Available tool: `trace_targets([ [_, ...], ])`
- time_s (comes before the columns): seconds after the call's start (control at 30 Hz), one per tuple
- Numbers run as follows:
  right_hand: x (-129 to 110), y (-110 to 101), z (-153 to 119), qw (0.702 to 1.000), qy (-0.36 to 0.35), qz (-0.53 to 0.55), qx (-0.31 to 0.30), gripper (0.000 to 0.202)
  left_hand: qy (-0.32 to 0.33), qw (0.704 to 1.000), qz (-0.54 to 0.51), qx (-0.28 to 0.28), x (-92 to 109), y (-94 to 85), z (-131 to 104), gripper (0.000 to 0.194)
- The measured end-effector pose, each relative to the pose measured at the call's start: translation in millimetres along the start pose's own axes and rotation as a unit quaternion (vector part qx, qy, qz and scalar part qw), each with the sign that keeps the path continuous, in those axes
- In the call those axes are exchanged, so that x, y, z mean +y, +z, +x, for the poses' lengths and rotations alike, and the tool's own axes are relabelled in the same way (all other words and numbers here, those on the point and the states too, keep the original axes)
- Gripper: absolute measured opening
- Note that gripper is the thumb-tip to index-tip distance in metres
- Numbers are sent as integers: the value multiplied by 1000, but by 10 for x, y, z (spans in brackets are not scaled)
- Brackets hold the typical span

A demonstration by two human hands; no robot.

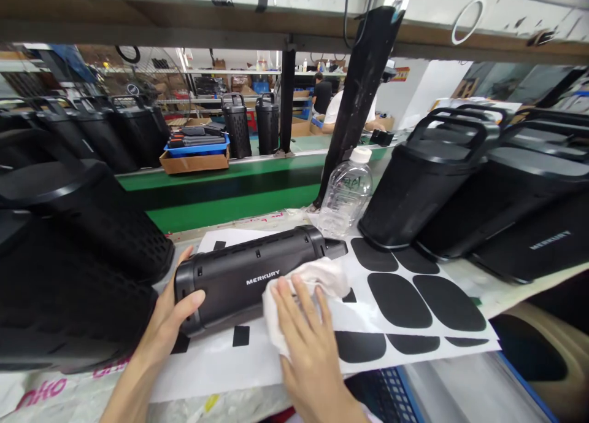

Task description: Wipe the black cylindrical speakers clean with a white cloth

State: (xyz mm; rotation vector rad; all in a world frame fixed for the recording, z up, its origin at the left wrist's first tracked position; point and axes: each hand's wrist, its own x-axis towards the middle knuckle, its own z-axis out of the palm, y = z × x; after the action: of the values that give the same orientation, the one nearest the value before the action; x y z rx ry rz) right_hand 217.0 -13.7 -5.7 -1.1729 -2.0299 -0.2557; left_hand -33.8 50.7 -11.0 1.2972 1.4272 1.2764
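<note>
A black cylindrical speaker marked MERKURY lies on its side across a white sheet, its handle end pointing right. My left hand grips the speaker's left end, thumb in front and fingers behind. Against the lower right part of the speaker, my right hand presses a white cloth, fingers stretched over it. Part of the cloth is hidden under that hand. The white sheet beneath carries several black rounded pads and small black squares.
Several upright black speakers stand close on the left and right. Behind the lying speaker is a clear plastic bottle with a white cap. A dark post rises behind it. Across the green conveyor, people work in the background.
</note>
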Motion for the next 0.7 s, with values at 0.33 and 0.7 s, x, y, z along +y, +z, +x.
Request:
trace_targets([
  [0.33,1090,-911,-162,876,462,-49,130,45,-30,998,-58,-9,-3,-16,9,83],
  [0.7,323,-108,221,996,-4,-88,14,70,-77,994,-75,12,247,72,-67,105],
])
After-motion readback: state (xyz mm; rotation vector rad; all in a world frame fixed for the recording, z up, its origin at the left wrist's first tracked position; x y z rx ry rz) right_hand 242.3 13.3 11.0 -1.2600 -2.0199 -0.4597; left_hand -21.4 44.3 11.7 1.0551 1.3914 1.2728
